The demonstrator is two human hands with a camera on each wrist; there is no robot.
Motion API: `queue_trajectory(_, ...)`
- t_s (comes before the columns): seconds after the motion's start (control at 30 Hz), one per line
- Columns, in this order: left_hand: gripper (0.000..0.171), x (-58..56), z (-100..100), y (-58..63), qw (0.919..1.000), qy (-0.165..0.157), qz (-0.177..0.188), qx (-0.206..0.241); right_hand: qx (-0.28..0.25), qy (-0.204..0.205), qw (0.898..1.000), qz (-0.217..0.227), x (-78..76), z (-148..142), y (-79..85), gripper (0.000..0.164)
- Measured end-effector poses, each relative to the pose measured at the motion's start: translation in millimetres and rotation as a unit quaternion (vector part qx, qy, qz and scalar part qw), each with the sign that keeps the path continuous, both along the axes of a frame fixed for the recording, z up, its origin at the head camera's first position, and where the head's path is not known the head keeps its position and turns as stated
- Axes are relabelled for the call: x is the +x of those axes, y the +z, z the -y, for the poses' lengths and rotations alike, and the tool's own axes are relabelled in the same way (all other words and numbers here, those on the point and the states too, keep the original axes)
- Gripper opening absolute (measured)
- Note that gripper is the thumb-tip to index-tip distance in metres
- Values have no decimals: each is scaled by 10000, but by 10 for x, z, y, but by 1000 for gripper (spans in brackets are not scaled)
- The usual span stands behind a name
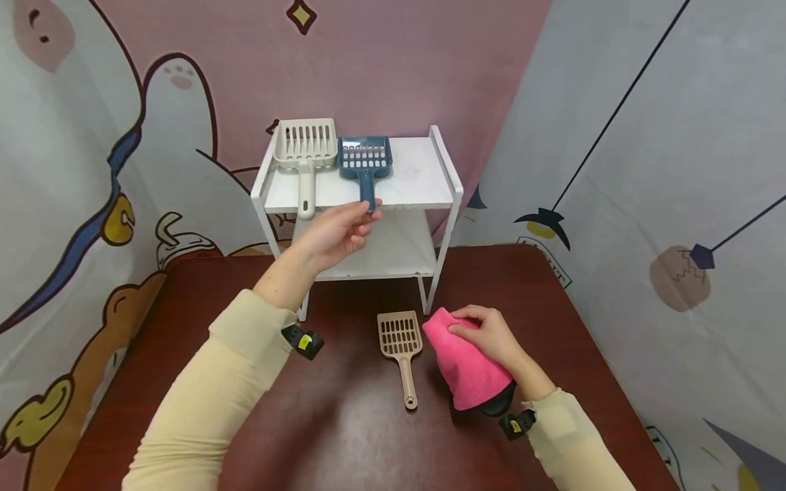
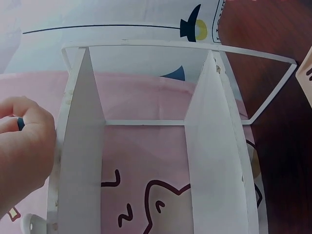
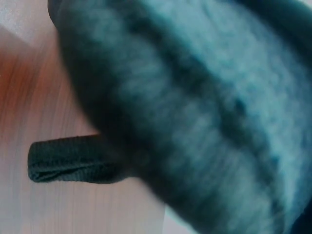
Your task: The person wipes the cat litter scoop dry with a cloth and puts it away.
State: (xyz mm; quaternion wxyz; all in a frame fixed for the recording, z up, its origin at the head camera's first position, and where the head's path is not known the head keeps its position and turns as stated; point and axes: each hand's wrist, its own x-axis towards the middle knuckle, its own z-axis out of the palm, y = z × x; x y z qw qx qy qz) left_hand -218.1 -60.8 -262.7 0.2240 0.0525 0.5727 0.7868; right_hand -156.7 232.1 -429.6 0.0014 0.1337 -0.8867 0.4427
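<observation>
A blue slotted litter scoop (image 1: pixel 366 179) lies on the white shelf's top, its handle pointing forward. My left hand (image 1: pixel 340 232) pinches that handle's end; the left wrist view shows a dark blue bit (image 2: pixel 20 124) between the fingers. Beside it lies an off-white litter scoop (image 1: pixel 306 181), its handle jutting past the shelf edge. Low on the right, my right hand (image 1: pixel 488 335) grips a pink plush mitt (image 1: pixel 469 375) with a dark cuff, fingers and thumb pressed into its far end. The dark cuff (image 3: pixel 161 112) and its loop (image 3: pixel 73 161) fill much of the right wrist view.
A two-tier white shelf (image 1: pixel 424 170) stands at the back of the dark red-brown table (image 1: pixel 331 423). In front of it lies a beige litter scoop (image 1: pixel 399 344), left of the mitt. Cartoon-printed cloth walls (image 1: pixel 393 68) enclose the back and sides.
</observation>
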Motion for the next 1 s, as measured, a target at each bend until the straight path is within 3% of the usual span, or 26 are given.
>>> queue_trajectory(0.27, 42, -35, -48, -11, 9997, 177, 106, 143, 13, -16, 10000, -1, -2, 0, -8, 24)
queue_trajectory(0.53, 49, -42, -54, -20, 9969, 208, 45, -756, 7, -29, 10000, 38, -8, -10, -22, 25)
queue_trajectory(0.8, 45, -46, -44, -21, 9961, 89, -90, -868, -49, -27, 10000, 39, -2, -16, -39, 26)
queue_trajectory(1.0, 43, -65, -74, -22, 9957, 212, 12, -905, -75, -53, 9999, 104, 15, -13, -42, 26)
